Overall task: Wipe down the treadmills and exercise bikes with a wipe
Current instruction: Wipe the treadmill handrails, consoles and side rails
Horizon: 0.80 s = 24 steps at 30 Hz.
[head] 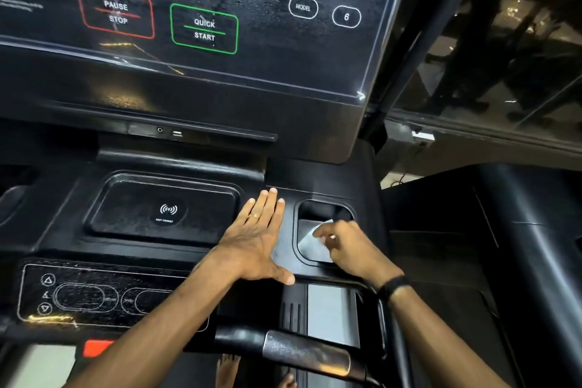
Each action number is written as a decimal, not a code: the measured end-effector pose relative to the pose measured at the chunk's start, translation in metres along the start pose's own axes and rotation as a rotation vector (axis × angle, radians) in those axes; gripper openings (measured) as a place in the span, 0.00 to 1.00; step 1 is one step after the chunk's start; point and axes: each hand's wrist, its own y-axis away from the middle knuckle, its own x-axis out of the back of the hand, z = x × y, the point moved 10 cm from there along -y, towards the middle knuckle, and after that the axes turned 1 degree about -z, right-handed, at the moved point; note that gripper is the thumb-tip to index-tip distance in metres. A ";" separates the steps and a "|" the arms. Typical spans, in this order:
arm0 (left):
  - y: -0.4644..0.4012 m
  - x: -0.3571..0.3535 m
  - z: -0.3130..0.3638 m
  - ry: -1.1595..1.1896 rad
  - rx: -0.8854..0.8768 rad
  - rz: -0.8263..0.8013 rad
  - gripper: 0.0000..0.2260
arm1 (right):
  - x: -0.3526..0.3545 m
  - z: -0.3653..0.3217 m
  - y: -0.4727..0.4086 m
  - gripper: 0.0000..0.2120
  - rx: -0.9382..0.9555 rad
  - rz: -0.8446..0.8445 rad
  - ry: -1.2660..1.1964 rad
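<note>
I stand at a black treadmill console (220,79) with PAUSE/STOP and QUICK START buttons. My right hand (352,249) pinches a white wipe (311,242) and presses it into the cup holder recess (318,211) at the console's right. My left hand (258,239) lies flat, fingers spread, on the deck between the wireless charging tray (163,208) and the recess. It holds nothing. A ring is on one finger of it, and a dark band circles my right wrist.
A lower control panel (94,293) with arrow buttons sits at front left, with a red tab (97,348) below it. A metal-sleeved handlebar (308,356) crosses the bottom. Bare feet show on the belt below. Another dark machine (519,246) stands to the right.
</note>
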 end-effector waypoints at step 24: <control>-0.003 -0.003 0.001 -0.005 -0.003 -0.014 0.62 | -0.019 -0.018 0.018 0.05 -0.178 -0.061 -0.520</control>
